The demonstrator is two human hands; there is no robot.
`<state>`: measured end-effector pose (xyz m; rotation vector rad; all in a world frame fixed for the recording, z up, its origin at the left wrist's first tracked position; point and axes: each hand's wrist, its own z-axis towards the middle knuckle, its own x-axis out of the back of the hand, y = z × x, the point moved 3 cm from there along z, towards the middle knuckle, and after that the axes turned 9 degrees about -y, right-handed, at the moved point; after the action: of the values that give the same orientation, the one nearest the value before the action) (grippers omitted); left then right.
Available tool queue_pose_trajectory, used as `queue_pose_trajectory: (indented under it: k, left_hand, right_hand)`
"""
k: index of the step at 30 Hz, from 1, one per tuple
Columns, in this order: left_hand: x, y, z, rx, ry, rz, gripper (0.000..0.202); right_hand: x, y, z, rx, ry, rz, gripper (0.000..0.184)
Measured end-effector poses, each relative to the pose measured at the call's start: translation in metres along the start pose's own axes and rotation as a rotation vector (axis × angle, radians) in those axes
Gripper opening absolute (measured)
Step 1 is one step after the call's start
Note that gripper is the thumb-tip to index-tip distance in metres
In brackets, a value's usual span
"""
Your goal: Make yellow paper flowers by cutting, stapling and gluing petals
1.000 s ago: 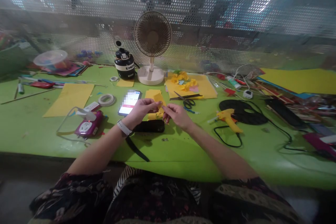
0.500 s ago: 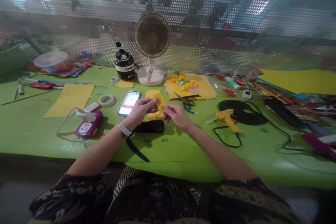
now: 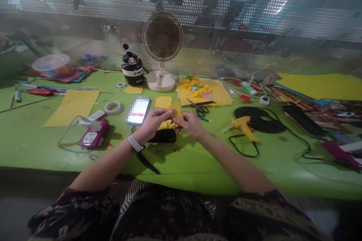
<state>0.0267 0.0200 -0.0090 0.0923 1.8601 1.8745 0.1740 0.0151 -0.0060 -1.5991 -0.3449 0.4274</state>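
The step in hand looks like handling one small paper piece [image 3: 176,110], which sits between both hands, lifted a little above the middle of the green bench [image 3: 195,169]. The left hand [image 3: 152,122] pinches it at its left side between thumb and fingers; the right hand [image 3: 193,126] has its thumb and fingertips on the lower right, apparently gripping too, though whether a fold is being pressed is too small to tell. Below the hands lies a black object [image 3: 164,136]; just beyond them rests more yellow paper [image 3: 163,101]. The scissors [image 3: 202,110] and glue gun [image 3: 245,127] lie to the right, untouched. Judging by so thin a piece, the next move calls for a light, steady pinch from both hands, the fingertips working close together without creasing it askew.
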Motion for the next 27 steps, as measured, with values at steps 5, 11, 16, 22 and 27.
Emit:
queue_pose_trajectory:
  k: [5, 11, 16, 22, 27]
  left_hand:
    - [0.01, 0.003, 0.003, 0.019, 0.13, -0.091, 0.032]
    - [0.025, 0.01, 0.007, 0.04, 0.178, -0.248, 0.035]
    - [0.02, 0.005, 0.006, 0.178, 0.085, -0.244, 0.035]
    - [0.015, 0.005, 0.004, 0.166, 0.055, -0.214, 0.03]
    - [0.014, 0.007, 0.003, 0.104, 0.122, -0.229, 0.035]
  right_hand:
    - [-0.001, 0.0, -0.002, -0.021, -0.069, -0.032, 0.042]
    - [0.011, -0.011, -0.007, 0.177, 0.036, -0.246, 0.02]
    - [0.016, -0.019, -0.012, 0.633, 0.079, -0.743, 0.037]
    - [0.012, -0.014, -0.015, 0.886, 0.016, -0.959, 0.027]
    - [0.013, -0.011, -0.015, 0.814, 0.011, -1.043, 0.027]
